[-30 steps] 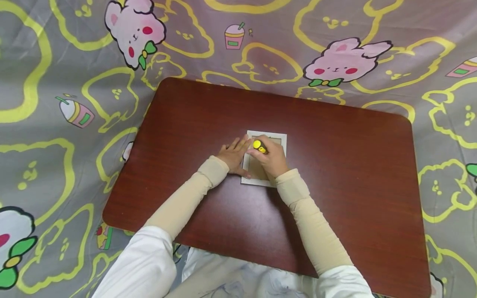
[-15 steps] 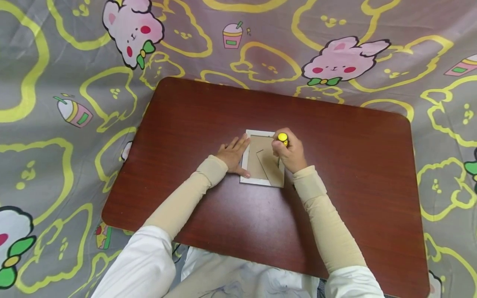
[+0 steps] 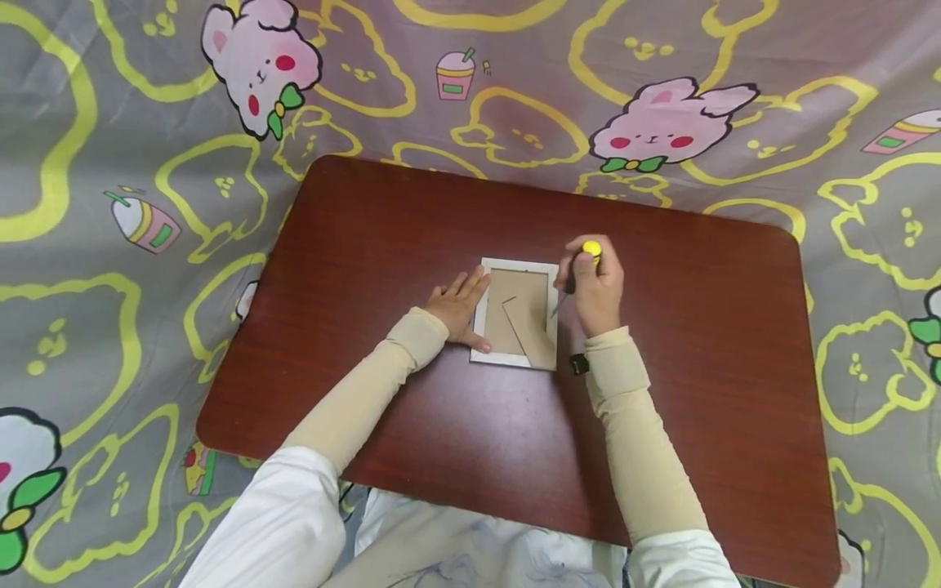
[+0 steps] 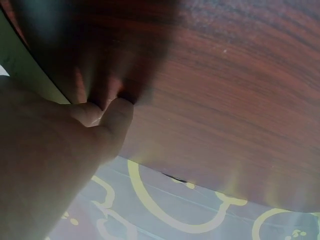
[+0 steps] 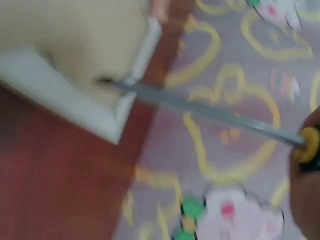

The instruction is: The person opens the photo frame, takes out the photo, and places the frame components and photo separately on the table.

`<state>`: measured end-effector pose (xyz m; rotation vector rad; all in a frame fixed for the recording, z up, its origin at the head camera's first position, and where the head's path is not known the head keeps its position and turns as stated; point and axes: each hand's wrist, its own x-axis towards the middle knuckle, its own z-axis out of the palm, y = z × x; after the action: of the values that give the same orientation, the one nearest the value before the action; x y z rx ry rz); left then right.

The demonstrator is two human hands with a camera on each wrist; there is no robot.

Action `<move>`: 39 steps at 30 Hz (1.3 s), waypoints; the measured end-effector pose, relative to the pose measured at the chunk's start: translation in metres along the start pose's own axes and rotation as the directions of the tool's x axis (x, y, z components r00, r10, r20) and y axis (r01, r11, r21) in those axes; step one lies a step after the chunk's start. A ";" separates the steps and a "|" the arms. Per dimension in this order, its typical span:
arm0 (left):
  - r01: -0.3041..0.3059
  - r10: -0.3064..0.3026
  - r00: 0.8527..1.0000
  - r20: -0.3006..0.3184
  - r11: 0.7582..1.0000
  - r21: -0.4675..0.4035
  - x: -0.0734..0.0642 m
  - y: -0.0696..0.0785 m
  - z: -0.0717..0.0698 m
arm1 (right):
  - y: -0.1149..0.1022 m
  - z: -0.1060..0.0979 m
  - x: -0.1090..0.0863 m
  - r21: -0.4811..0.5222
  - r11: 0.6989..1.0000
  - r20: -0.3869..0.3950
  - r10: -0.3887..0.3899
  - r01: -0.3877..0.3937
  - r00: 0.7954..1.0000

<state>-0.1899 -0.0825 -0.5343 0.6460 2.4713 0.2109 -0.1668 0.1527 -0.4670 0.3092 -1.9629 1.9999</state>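
Note:
A white-edged picture frame (image 3: 503,358) lies back up on the table, its tan backing board (image 3: 507,286) bearing an angled line like a stand flap. My left hand (image 3: 457,309) rests flat with spread fingers along the frame's left edge. In the left wrist view, fingertips (image 4: 120,112) of that hand touch the tabletop beside the frame. My right hand (image 3: 601,286) grips a screwdriver (image 3: 591,247) by its yellow-and-black handle at the frame's right side. In the right wrist view its metal shaft (image 5: 215,112) reaches across the frame's edge, with the dark tip over the backing.
The dark red-brown wooden table (image 3: 698,367) has rounded corners and extends around the frame on all sides. A grey curtain (image 3: 515,49) with yellow outlines and pink rabbits hangs behind and beside it. A small black device (image 3: 579,364) sits at the right wrist.
My right hand has moved right with the screwdriver, from over the frame's middle to beyond its right edge, uncovering the backing. The left hand has stayed in place.

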 end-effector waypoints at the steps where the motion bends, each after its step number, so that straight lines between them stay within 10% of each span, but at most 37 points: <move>1: 0.000 0.000 1.000 -0.002 1.000 0.003 0.000 0.000 0.000 | -0.001 -0.007 0.002 -0.097 0.994 -0.043 0.040 -0.044 0.998; 3: 0.007 -0.007 1.000 -0.001 1.000 0.006 0.000 -0.001 0.000 | 0.001 -0.025 0.005 -0.318 0.930 -0.081 0.169 -0.186 0.982; 7: 0.020 -0.020 1.000 0.005 1.000 0.002 0.002 -0.005 0.003 | 0.024 -0.066 -0.003 -0.703 0.605 -0.096 0.440 -0.374 0.893; 11: 0.026 -0.026 1.000 0.016 1.000 -0.017 0.005 -0.006 0.008 | 0.053 -0.109 -0.022 -0.843 0.363 -0.194 0.482 -0.396 0.855; 17: 0.020 -0.019 1.000 0.012 1.000 -0.021 0.001 -0.005 0.006 | 0.066 -0.146 -0.044 -0.870 0.196 -0.313 0.490 -0.452 0.814; 24: 0.009 -0.009 1.000 -0.007 1.000 -0.018 -0.002 0.000 0.003 | 0.065 -0.156 -0.049 -0.861 0.167 -0.346 0.501 -0.480 0.794; 28: 0.005 -0.005 1.000 -0.010 1.000 -0.012 -0.002 0.001 0.004 | 0.060 -0.146 -0.051 -0.867 0.189 -0.359 0.404 -0.461 0.841; 34: -0.007 0.007 1.000 -0.020 1.000 -0.024 -0.002 0.002 0.003 | 0.054 -0.103 -0.062 -0.858 0.363 -0.267 0.289 -0.363 0.919; 39: 0.016 -0.017 1.000 -0.005 1.000 -0.018 0.000 0.001 0.006 | 0.048 -0.059 -0.074 -0.781 0.504 -0.044 0.546 -0.370 0.836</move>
<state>-0.1860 -0.0816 -0.5387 0.6179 2.4757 0.2289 -0.1120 0.2053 -0.5411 -0.2778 -3.0754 1.1376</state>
